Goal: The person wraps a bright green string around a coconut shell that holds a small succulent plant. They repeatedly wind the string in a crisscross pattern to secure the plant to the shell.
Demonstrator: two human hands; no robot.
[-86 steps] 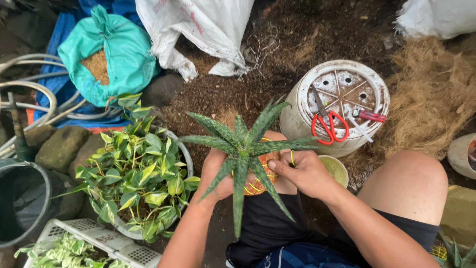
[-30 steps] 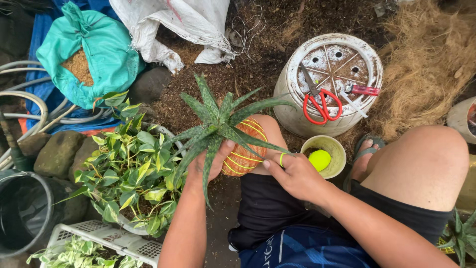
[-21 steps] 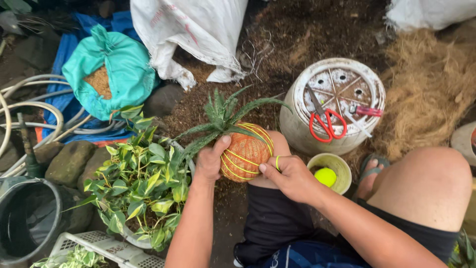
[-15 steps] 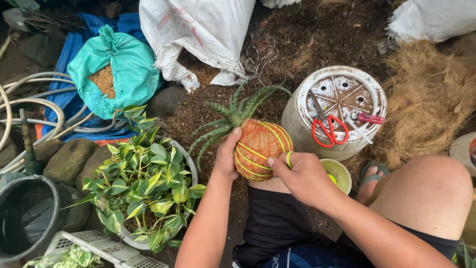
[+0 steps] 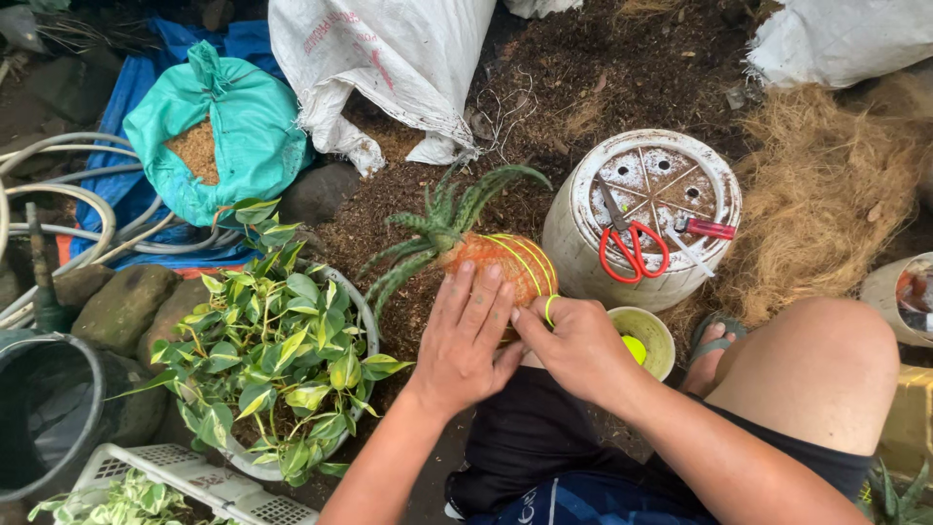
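Observation:
A spiky green succulent (image 5: 449, 212) sits in an orange-brown fibre ball (image 5: 498, 264) wound with yellow string (image 5: 533, 262). The plant is tipped away from me, its leaves pointing toward the soil. My left hand (image 5: 465, 336) lies flat over the near side of the ball, fingers spread. My right hand (image 5: 575, 342) pinches the yellow string beside the ball, with a loop around one finger. A small yellow-green cup (image 5: 644, 340) with a string spool stands just right of my right hand.
An upturned white bucket (image 5: 645, 220) carries red-handled scissors (image 5: 628, 247) and a red-handled knife (image 5: 702, 227). A leafy potted plant (image 5: 282, 342) stands to the left. White sacks (image 5: 393, 60), a teal bag (image 5: 224, 124), loose soil, coconut fibre (image 5: 826, 202), hoses and a dark tub (image 5: 49, 416) surround me.
The ball and plant have been turned from upright to tilted away from me. My left hand shifted from the side onto the top of the ball; the right stays on the string.

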